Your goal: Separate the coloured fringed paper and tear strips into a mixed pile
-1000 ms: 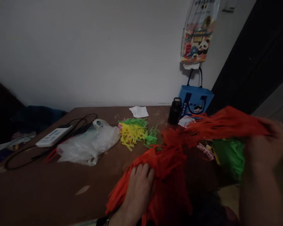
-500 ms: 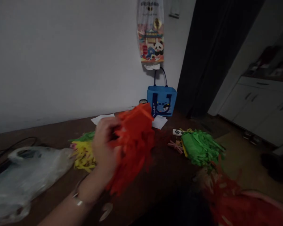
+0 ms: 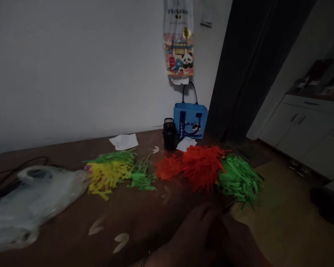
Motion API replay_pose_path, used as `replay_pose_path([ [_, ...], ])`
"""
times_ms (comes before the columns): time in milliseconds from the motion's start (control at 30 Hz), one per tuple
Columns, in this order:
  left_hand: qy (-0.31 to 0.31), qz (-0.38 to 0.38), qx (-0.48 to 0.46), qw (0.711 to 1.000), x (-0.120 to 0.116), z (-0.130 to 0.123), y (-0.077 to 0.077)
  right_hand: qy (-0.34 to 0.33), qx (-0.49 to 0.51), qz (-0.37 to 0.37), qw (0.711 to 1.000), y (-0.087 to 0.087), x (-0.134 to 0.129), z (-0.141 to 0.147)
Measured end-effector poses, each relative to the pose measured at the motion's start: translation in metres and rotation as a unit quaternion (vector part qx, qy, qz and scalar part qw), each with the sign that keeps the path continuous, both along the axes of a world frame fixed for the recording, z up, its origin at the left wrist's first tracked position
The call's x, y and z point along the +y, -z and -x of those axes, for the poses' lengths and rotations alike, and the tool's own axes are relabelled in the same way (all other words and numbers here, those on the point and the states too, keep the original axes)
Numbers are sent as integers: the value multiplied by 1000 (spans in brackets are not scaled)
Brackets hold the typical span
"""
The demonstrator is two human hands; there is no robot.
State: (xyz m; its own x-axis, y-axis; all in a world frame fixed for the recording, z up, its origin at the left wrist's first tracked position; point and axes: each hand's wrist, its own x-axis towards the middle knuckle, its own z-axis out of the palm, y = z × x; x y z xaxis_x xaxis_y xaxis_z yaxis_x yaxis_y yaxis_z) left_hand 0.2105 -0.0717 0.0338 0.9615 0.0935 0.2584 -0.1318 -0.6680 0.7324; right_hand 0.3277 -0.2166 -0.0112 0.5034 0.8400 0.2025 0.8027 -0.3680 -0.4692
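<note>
Low in the head view, close to the table's near edge, my left hand [image 3: 193, 230] and my right hand [image 3: 237, 237] are side by side, nearly touching. Both look curled closed in deep shadow; a dark reddish patch shows between them, but what they hold is too dim to make out. Just beyond them lies a bundle of red fringed paper [image 3: 201, 167], with a smaller red-orange bunch [image 3: 168, 167] at its left. Green fringed paper [image 3: 239, 178] sits against its right side. Farther left are yellow fringed paper [image 3: 109, 175] and loose green strips [image 3: 141, 177].
A crumpled plastic bag [image 3: 44, 200] covers the table's left part, with a black cable [image 3: 19, 168] behind it. A black flask [image 3: 169, 135], a blue tote bag [image 3: 190, 120] and white paper sheets [image 3: 124, 141] stand or lie near the wall. White cabinets [image 3: 303, 122] are at right.
The red fringed paper my left hand held in the air now lies on the table beside the green. My left hand has come down and right; my right hand has moved left, beside it.
</note>
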Motion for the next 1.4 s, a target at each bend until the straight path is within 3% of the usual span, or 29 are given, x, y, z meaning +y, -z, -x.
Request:
replay_pose_path([
  [133,-152,-47,42,986,23,38,11,-28,-39,30,998,-5,43,39],
  [267,-258,-58,33,964,64,84,8,-127,-34,30,991,-23,71,75],
  [400,-296,98,-9,950,94,136,10,-201,-15,31,979,-46,103,94],
  [467,-320,207,-22,924,104,156,10,-224,-4,33,974,-50,120,96],
  [533,-337,339,-31,878,112,170,10,-221,-31,-6,975,-51,133,94],
  [667,-274,618,-64,734,125,181,14,-185,-197,-163,949,-55,147,89],
  [733,-211,699,-59,681,125,180,19,-185,-273,-215,919,-61,151,92],
  [833,-151,734,-31,662,113,173,31,-211,-339,-251,882,-65,159,97],
  [967,-71,764,-26,640,89,165,47,-248,-358,-250,864,-57,172,87],
  [1067,-34,753,-34,656,86,171,50,-224,-353,-266,869,-55,175,67],
  [1133,-41,739,-39,671,94,181,44,-192,-358,-278,871,-59,171,56],
  [1233,-118,689,-26,715,118,206,26,-200,-380,-298,853,-55,158,54],
  [1333,-261,464,92,842,150,239,10,-279,-379,-268,841,-23,150,72],
  [1400,-330,261,163,892,167,261,8,-311,-371,-239,842,9,151,88],
])
